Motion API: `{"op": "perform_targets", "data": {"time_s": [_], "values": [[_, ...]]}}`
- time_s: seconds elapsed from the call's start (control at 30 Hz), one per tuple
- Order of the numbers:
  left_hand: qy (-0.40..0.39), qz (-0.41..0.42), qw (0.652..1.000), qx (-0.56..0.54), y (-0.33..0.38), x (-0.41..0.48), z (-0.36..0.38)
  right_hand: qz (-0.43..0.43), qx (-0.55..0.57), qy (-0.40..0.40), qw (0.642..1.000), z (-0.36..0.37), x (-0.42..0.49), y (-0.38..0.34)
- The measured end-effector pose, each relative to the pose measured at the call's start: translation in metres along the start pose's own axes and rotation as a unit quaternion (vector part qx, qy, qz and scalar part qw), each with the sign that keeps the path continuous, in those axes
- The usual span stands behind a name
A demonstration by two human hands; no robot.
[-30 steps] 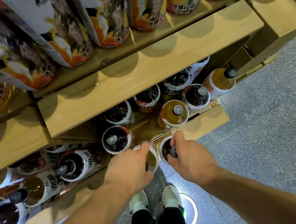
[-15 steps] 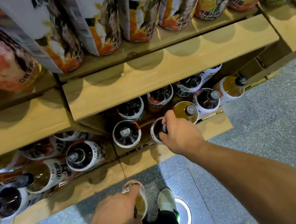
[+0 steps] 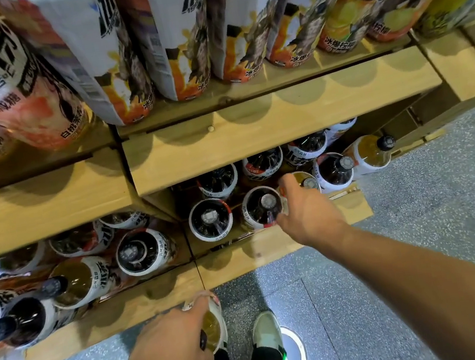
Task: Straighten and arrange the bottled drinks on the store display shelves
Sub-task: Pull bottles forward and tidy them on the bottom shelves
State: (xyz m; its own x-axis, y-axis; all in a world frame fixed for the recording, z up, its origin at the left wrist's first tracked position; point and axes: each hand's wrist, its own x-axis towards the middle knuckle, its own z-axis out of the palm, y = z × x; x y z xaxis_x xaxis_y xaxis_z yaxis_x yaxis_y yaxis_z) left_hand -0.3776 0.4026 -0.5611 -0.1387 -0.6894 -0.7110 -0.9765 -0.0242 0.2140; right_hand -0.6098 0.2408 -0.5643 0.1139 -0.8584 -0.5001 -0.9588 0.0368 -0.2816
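Observation:
On the bottom wooden shelf point(image 3: 271, 251), bottled drinks stand seen from above. My right hand point(image 3: 307, 212) reaches down to a dark bottle point(image 3: 260, 207) in the front row; thumb and fingers curve round its right side and its cap shows. Left of it stands another dark bottle point(image 3: 209, 219), and to its right a yellow-tea bottle point(image 3: 307, 180) is partly hidden by my fingers. My left hand point(image 3: 172, 350) is low over the floor in front of the shelf and grips a yellow-tea bottle point(image 3: 213, 325) near its top.
Tall white-labelled bottles point(image 3: 177, 34) fill the upper shelf, whose wooden front board point(image 3: 284, 129) overhangs the lower row. Several bottles point(image 3: 75, 281) lean crookedly in the lower left bay. My shoes point(image 3: 266, 332) stand on the speckled grey floor point(image 3: 435, 212) beside a round floor light point(image 3: 296, 353).
My right hand carried the dark bottle from the shelf's edge into the front row and slid off its cap to its side. My left hand drew the yellow-tea bottle back over the floor.

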Motion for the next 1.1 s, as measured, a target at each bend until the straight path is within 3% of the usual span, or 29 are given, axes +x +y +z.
{"op": "perform_targets", "data": {"time_s": [0.2, 0.53, 0.93, 1.1], "values": [[-0.022, 0.0, 1.0, -0.003, 0.002, -0.001, 0.008, 0.045, -0.064, 0.008, 0.997, -0.019, 0.001, 0.029], [-0.065, -0.027, 0.997, -0.044, 0.001, -0.009, 0.028, 0.057, -0.007, -0.003, 0.998, -0.015, 0.017, 0.032], [-0.036, -0.106, 0.986, -0.125, -0.026, -0.046, 0.042, 0.074, 0.003, -0.016, 0.997, 0.007, -0.013, 0.054], [-0.06, -0.126, 0.981, -0.134, -0.052, -0.056, 0.047, 0.09, 0.021, -0.009, 0.996, 0.008, -0.018, 0.052]]}}
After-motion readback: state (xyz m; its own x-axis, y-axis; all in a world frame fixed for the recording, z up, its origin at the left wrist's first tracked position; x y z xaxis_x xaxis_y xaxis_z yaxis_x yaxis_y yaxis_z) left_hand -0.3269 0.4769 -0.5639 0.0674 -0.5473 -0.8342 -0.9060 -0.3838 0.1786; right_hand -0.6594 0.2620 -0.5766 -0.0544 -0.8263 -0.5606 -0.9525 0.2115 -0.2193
